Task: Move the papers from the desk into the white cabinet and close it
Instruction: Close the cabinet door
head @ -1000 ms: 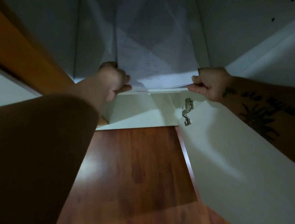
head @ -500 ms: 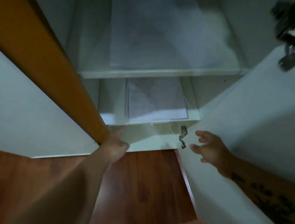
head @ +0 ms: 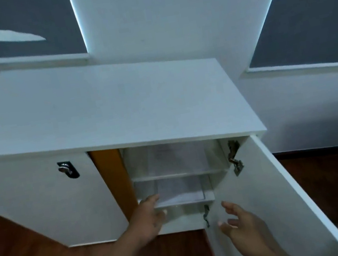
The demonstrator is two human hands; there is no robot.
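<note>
- head view, the only one there is: white cabinet (head: 115, 105) with its right door (head: 271, 211) swung wide open, the left door's lock (head: 68, 169) facing out
- papers (head: 180, 189) lie flat on the lower shelf (head: 185, 203), up to its front edge; another pale sheet seems to lie on the shelf above, too dim to be sure
- left hand (head: 149, 218) is loose and holds nothing, fingers out straight by the front left corner of that lower shelf – can't tell if they touch it
- right hand (head: 244, 224) is spread open and also holds nothing, just beside the door's inner face near the bottom hinge (head: 206, 215)
- my read: papers are in, so it's the closing step; next move calls for getting the left hand out of the opening, then catching the door's free edge and swinging it in – mind the fingers near that hinge side
</note>
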